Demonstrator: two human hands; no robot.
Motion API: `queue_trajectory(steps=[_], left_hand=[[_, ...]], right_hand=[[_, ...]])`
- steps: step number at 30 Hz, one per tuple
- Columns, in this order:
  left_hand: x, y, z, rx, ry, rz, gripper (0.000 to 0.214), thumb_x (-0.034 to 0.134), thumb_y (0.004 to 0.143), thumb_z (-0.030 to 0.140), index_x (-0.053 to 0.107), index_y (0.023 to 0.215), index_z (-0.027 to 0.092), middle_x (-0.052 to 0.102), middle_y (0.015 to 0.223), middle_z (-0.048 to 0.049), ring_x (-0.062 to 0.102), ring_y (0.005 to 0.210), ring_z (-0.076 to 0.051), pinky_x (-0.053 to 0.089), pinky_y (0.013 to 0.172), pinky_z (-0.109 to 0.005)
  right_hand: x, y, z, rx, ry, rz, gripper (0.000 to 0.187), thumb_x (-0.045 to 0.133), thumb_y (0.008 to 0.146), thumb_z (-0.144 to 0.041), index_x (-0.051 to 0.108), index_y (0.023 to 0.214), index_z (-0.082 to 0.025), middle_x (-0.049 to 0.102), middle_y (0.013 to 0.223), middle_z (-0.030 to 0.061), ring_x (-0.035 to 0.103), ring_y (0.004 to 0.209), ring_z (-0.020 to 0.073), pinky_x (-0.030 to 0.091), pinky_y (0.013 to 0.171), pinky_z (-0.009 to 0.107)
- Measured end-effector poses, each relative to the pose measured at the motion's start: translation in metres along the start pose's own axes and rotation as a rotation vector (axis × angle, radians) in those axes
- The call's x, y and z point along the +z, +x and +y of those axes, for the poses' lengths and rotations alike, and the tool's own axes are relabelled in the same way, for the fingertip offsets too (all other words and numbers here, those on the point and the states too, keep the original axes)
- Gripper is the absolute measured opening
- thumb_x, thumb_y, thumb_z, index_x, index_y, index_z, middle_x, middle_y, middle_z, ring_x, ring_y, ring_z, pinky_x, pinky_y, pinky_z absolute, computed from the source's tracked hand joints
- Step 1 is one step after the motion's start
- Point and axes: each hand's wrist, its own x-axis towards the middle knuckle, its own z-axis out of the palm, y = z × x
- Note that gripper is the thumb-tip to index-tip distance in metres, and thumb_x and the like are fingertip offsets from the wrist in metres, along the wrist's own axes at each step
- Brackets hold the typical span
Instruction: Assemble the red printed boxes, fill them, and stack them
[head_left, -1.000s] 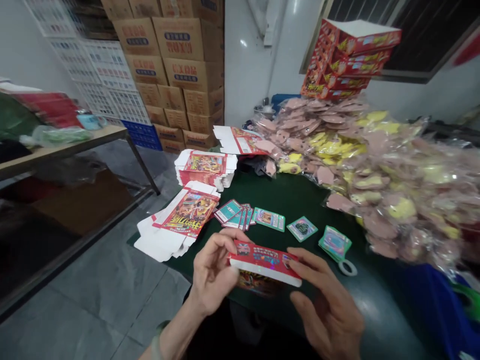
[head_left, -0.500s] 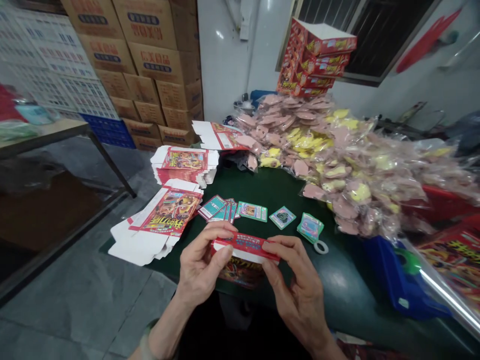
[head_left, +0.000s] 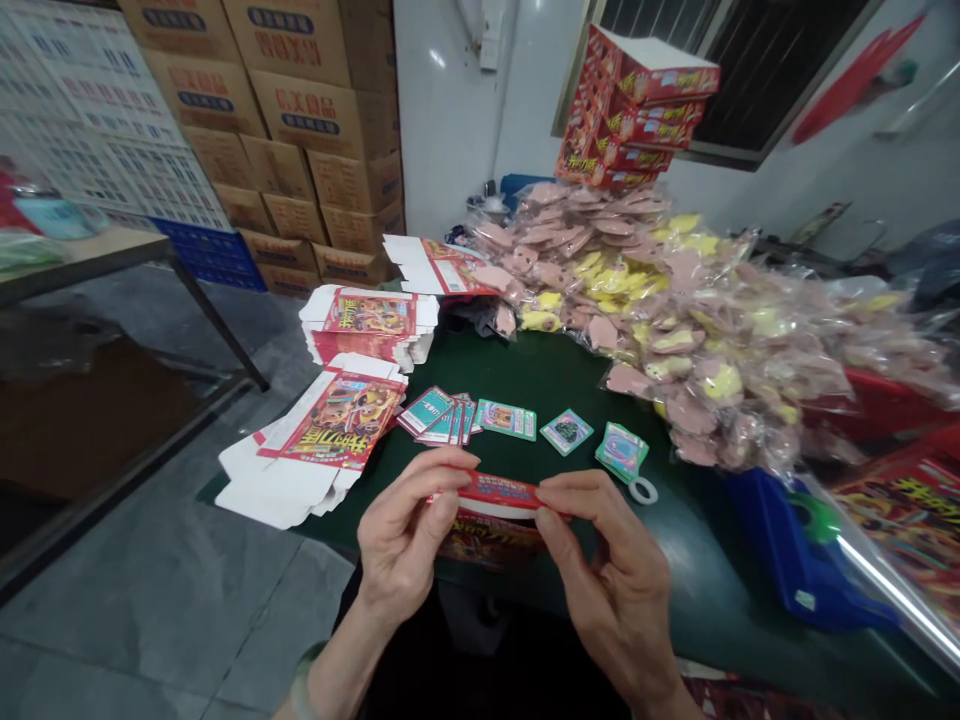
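A red printed cardboard box (head_left: 491,540) is held upright between my two hands at the near edge of the green table (head_left: 517,362). My left hand (head_left: 409,530) pinches the left end of its top flap, thumb in front and fingers behind. At the right end, my right hand (head_left: 611,560) pinches the same flap between thumb and fingers. A white strip shows beneath the flap's red edge. Just beyond the box lie fanned teal cards (head_left: 439,415), a single card (head_left: 507,419), a dark-pictured card (head_left: 567,432) and a small card stack (head_left: 622,450).
Flattened printed boxes (head_left: 352,415) are piled on the left. Bagged pink and yellow pieces (head_left: 637,280) heap across the back, below stacked red boxes (head_left: 637,110). A white ring (head_left: 643,491) lies near a blue tape dispenser (head_left: 787,560) on the right. Brown cartons (head_left: 322,110) stand behind.
The box's top flap has tipped further over, showing less of the white strip. Both hands keep their pinch, and my right hand has shifted slightly to the right.
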Motion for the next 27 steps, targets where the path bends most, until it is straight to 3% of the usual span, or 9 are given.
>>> queue_trajectory(steps=[3, 11, 17, 19, 24, 27], left_hand=[[0.000, -0.002, 0.002, -0.015, -0.011, 0.001, 0.022, 0.048, 0.088, 0.013, 0.064, 0.100, 0.022, 0.061, 0.106, -0.0068, 0.059, 0.096, -0.019, 0.048, 0.076, -0.032], [-0.006, 0.002, -0.001, -0.126, -0.182, -0.055, 0.019, 0.050, 0.088, 0.018, 0.066, 0.098, 0.023, 0.059, 0.106, -0.0068, 0.061, 0.094, -0.021, 0.049, 0.076, -0.035], [-0.007, 0.007, 0.002, -0.085, -0.194, -0.121, 0.019, 0.051, 0.088, 0.022, 0.066, 0.099, 0.020, 0.059, 0.107, -0.0100, 0.062, 0.094, -0.024, 0.053, 0.074, -0.039], [-0.006, 0.007, 0.003, -0.011, -0.136, -0.127, 0.016, 0.057, 0.084, 0.017, 0.065, 0.098, 0.020, 0.060, 0.108, -0.0096, 0.064, 0.094, -0.024, 0.055, 0.073, -0.038], [-0.005, 0.004, 0.000, 0.138, 0.109, -0.149, 0.036, 0.066, 0.071, -0.001, 0.062, 0.100, 0.021, 0.064, 0.108, -0.0053, 0.065, 0.093, -0.019, 0.057, 0.072, -0.030], [0.001, 0.004, -0.005, 0.127, 0.203, -0.029, 0.034, 0.068, 0.069, 0.003, 0.061, 0.096, 0.022, 0.065, 0.105, -0.0037, 0.065, 0.092, -0.018, 0.057, 0.072, -0.030]], right_hand=[[-0.003, 0.000, -0.001, -0.035, -0.048, -0.026, 0.014, 0.053, 0.085, -0.007, 0.059, 0.090, -0.019, 0.056, 0.087, 0.0015, 0.057, 0.079, 0.0088, 0.047, 0.066, 0.019], [-0.003, -0.016, 0.018, -0.239, -0.148, -0.073, 0.032, 0.052, 0.084, -0.003, 0.058, 0.112, -0.018, 0.054, 0.112, 0.0095, 0.055, 0.100, 0.0152, 0.051, 0.079, 0.027], [0.005, -0.024, 0.033, -0.283, -0.152, 0.030, 0.039, 0.055, 0.081, 0.001, 0.057, 0.114, -0.019, 0.054, 0.116, 0.0095, 0.055, 0.104, 0.0159, 0.051, 0.082, 0.028], [0.008, -0.023, 0.036, -0.263, -0.103, 0.044, 0.039, 0.055, 0.081, 0.001, 0.057, 0.113, -0.021, 0.054, 0.115, 0.0083, 0.056, 0.103, 0.0159, 0.052, 0.080, 0.029], [0.012, -0.014, 0.034, -0.213, 0.002, 0.065, 0.033, 0.053, 0.083, -0.005, 0.057, 0.110, -0.025, 0.056, 0.113, 0.0061, 0.059, 0.100, 0.0161, 0.052, 0.081, 0.031], [0.001, -0.009, 0.036, -0.169, -0.031, 0.027, 0.042, 0.057, 0.084, -0.015, 0.048, 0.124, -0.023, 0.055, 0.118, 0.0096, 0.057, 0.106, 0.0190, 0.052, 0.085, 0.034]])
